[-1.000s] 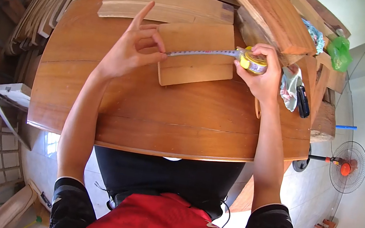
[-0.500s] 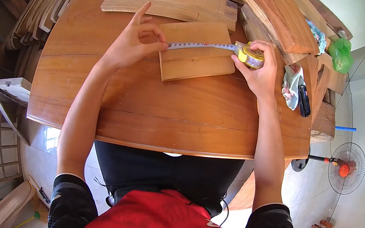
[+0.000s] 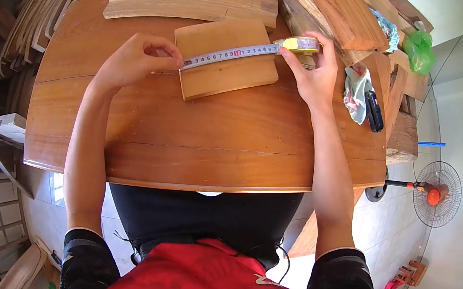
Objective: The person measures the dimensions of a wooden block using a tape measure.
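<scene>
A short wooden board lies slightly turned on the brown wooden table. Across its top stretches the white blade of a tape measure, numbers facing up. My left hand pinches the blade's end at the board's left edge. In my right hand is the yellow tape case, held just past the board's right edge with the fingers wrapped round it.
Thick curved wooden pieces lie behind the board. More planks are stacked at the back right. A cloth and a black-handled tool rest at the table's right side. A fan stands beyond.
The blade now lies flatter on the board, its numbers turned up toward me. My left fingers, spread before, have curled in at the blade's end. The whole view has shifted a little.
</scene>
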Demonstrator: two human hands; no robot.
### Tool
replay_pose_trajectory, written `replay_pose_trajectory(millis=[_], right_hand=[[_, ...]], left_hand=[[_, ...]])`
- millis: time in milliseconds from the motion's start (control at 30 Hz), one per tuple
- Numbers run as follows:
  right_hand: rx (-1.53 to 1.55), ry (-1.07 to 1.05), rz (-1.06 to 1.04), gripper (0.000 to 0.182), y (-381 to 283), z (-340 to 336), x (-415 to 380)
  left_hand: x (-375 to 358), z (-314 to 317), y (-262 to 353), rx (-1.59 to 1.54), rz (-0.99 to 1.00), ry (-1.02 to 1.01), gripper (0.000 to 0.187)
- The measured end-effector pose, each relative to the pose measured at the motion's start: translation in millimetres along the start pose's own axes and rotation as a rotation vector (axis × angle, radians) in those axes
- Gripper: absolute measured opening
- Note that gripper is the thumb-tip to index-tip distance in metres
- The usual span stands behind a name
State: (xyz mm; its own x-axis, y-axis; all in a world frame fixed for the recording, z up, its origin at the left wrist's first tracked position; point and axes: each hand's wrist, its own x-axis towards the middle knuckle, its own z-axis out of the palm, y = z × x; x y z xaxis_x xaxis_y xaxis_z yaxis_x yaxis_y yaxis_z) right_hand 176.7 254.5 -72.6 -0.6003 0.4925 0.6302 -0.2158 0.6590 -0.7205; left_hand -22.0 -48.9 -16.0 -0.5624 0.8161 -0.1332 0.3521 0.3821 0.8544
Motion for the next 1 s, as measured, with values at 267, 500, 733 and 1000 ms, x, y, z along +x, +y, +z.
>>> replay_pose_trajectory(millis=[267,500,733,1000], right_hand=[[-0.02,0.018,0.023,0.063,-6.3,-0.8,0.1],[-0.074,0.004,-0.026,0.06,-12.2,3.3,-2.0],[-0.109,0.006,-0.051,0.057,-14.9,3.5,-2.2],[-0.111,0.018,-0.032,0.051,-17.0,-6.9,0.7]], left_hand=[[2.3,-2.0,-2.7,-0.006,-0.049,-0.003,0.018],[-1.6,2.3,5.1,0.11,0.095,0.091,0.02],[-6.7,3.3,4.4,0.385,0.292,0.184,0.022],[-6.8,3.8,4.4,0.396,0.241,0.183,0.022]])
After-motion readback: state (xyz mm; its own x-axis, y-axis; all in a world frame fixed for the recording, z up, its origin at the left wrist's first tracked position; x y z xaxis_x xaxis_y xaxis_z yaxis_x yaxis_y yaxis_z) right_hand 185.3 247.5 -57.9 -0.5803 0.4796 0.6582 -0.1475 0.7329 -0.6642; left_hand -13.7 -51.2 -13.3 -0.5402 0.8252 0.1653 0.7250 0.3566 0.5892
